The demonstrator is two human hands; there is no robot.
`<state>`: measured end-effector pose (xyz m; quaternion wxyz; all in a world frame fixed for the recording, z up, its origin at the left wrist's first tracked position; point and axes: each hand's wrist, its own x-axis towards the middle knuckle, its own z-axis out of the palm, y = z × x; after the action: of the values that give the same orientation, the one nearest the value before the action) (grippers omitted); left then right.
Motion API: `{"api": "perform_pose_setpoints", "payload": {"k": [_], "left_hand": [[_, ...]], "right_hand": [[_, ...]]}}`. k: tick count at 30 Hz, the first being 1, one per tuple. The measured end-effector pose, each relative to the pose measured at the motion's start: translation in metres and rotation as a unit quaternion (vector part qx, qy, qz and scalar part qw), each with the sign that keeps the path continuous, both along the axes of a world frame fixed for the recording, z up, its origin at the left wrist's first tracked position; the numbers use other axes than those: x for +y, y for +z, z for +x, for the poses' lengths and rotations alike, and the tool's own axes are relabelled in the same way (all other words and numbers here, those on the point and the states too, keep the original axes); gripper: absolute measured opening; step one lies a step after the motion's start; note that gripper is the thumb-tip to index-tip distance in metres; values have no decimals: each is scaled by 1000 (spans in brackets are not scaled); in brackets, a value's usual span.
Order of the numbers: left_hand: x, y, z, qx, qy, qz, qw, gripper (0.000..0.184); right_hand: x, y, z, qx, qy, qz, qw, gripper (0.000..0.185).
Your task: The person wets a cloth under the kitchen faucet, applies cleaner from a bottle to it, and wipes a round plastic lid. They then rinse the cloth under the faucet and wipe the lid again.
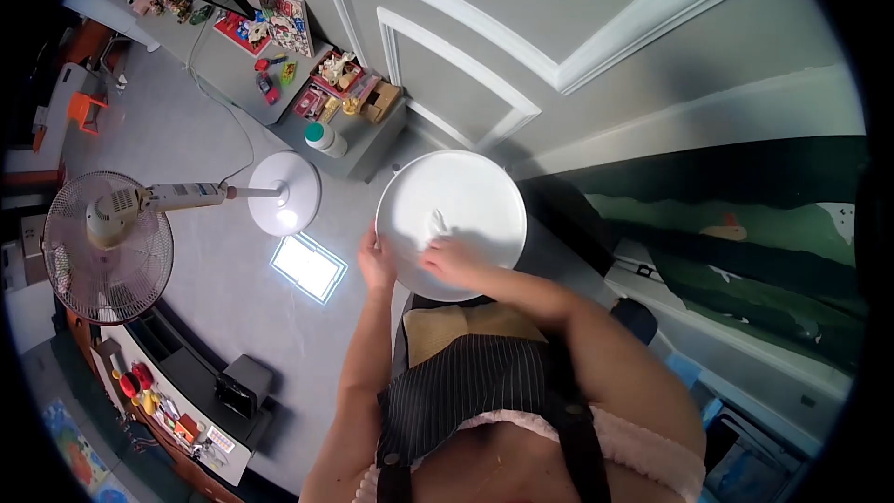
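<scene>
A round white tray [484,191] with a raised rim lies in front of my body. On its left rim is my left hand [376,259], closed round the edge. Over the tray's lower middle, my right hand [450,261] has its fingers pressed together on a white crumpled cloth [436,223], part of which sticks out past the fingers.
A standing fan [109,224] with a round white base [284,194] is on the left. Behind it, a grey cabinet [358,144] bears boxes and a white bottle [326,140] with a green cap. A black bin [244,386] stands lower left.
</scene>
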<state>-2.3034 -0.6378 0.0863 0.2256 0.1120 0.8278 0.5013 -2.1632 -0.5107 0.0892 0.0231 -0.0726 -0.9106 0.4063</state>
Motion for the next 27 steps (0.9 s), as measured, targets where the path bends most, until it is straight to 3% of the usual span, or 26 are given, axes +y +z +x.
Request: {"api": "perform_pose_setpoints", "payload": {"k": [2, 4, 8, 9, 13, 15, 18, 20, 22, 23, 27], "left_hand": [[-4, -11, 1, -11, 5, 46, 999, 33], [-2, -28, -2, 38, -14, -8, 999, 33], [3, -16, -3, 50, -43, -46, 997, 32], [4, -20, 0, 9, -9, -21, 1000, 32], [6, -27, 8, -24, 66, 34, 997, 33], [7, -24, 9, -14, 65, 48, 997, 33], [4, -30, 6, -5, 62, 59, 996, 32], [3, -27, 8, -11, 63, 55, 996, 31], [10, 0, 8, -25, 53, 26, 998, 31], [4, -20, 6, 5, 49, 19, 999, 30], [7, -23, 12, -51, 73, 46, 995, 31]], "right_hand": [[25, -5, 47, -41, -21, -32, 998, 15], [75, -3, 45, -160, -211, 92, 960, 13], [113, -7, -21, -71, -334, 186, 921, 15], [111, -6, -28, -57, -366, 200, 907, 16], [41, -10, 31, -94, -165, 63, 980, 12], [0, 1, 46, -110, -105, 34, 988, 11], [-10, -1, 1, -122, -8, 46, 991, 13], [11, 26, -47, -92, -50, 70, 992, 17], [46, -10, -74, -53, -102, 115, 987, 18], [65, -13, -79, -65, -124, 117, 983, 18], [130, 0, -35, -54, -213, 155, 963, 15]]}}
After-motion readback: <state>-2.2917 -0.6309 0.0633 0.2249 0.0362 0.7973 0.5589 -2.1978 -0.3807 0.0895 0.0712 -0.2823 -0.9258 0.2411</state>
